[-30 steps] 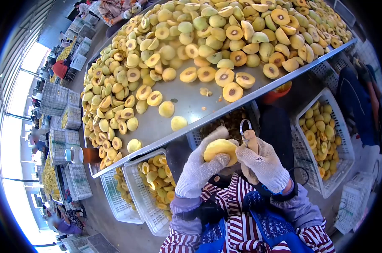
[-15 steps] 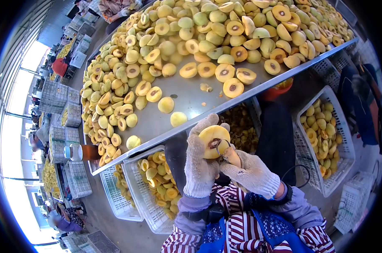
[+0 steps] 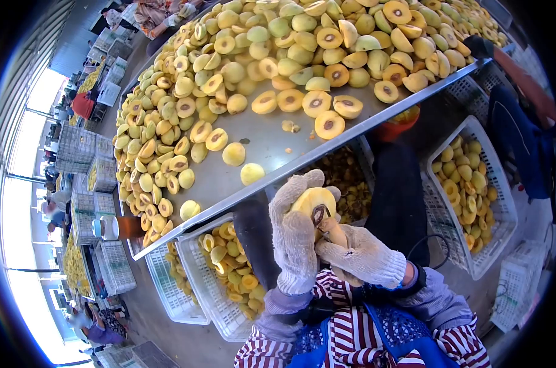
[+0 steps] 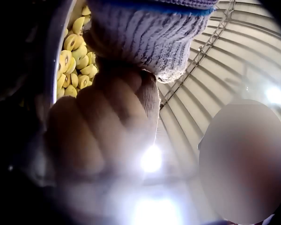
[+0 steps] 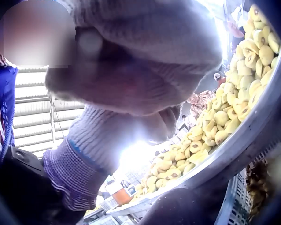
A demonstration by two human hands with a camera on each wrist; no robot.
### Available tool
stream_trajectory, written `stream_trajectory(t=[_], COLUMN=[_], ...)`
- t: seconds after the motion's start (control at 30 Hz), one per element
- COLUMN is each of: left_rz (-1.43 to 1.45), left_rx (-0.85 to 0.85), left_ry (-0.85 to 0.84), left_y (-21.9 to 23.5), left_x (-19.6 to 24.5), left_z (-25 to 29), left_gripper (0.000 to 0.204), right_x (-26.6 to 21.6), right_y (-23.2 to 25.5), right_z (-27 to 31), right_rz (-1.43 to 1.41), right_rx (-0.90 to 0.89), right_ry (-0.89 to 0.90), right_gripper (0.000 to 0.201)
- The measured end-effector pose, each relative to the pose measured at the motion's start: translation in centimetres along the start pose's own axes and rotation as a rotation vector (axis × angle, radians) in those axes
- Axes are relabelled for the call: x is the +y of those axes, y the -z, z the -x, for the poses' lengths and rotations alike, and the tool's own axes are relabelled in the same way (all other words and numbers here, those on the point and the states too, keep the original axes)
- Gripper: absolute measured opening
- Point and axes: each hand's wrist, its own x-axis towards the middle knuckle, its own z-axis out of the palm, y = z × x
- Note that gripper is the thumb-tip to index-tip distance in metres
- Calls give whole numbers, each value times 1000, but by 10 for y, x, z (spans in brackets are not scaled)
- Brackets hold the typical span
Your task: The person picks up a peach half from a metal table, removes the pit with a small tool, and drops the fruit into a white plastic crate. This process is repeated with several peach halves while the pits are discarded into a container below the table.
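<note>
In the head view, my gloved left hand (image 3: 295,242) holds a yellow peach half (image 3: 312,200) upright, its cut face turned towards the right hand. My gloved right hand (image 3: 367,259) grips a pitting tool (image 3: 334,233) by its short wooden handle. The tool's metal ring is in at the brown pit hollow, mostly hidden by the fruit and handle. Both hands are close together in front of the metal table's edge. The wrist views show mainly gloves and cuffs; the peach half and tool are hidden there.
A metal table (image 3: 272,156) bears a large heap of peach halves (image 3: 229,80). White crates of peach halves stand left (image 3: 220,316) and right (image 3: 504,245). Below the table edge is a crate of brown scraps (image 3: 345,178). Another person's arm (image 3: 526,80) reaches to the table's right corner.
The peach half has been turned so its cut face shows, and the tool's ring has come from above down into the pit area. Another person's arm has appeared at the table's right corner.
</note>
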Motion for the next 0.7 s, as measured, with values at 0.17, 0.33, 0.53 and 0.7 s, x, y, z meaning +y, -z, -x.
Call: stream_trajectory(t=[0.17,0.33,0.53,0.7], left_rz=[-299,-474,-77,-215], left_rx=[-68,-211,-314,-266], left_ry=[-226,-351,145,228], left_y=[8,9,-2,-9], left_x=[-10,-13,11,25], left_z=[-1,-8,-20,-27], left_gripper=[49,44,47,50], right_x=[6,16,23,12], right_y=[12,19,33,22], right_z=[4,8,8,11], right_rz=[-105,-75,-487,-314], right_rx=[-128,-118,-403,-158], right_ry=[6,76,-112,2], right_gripper=[25,24,30,34])
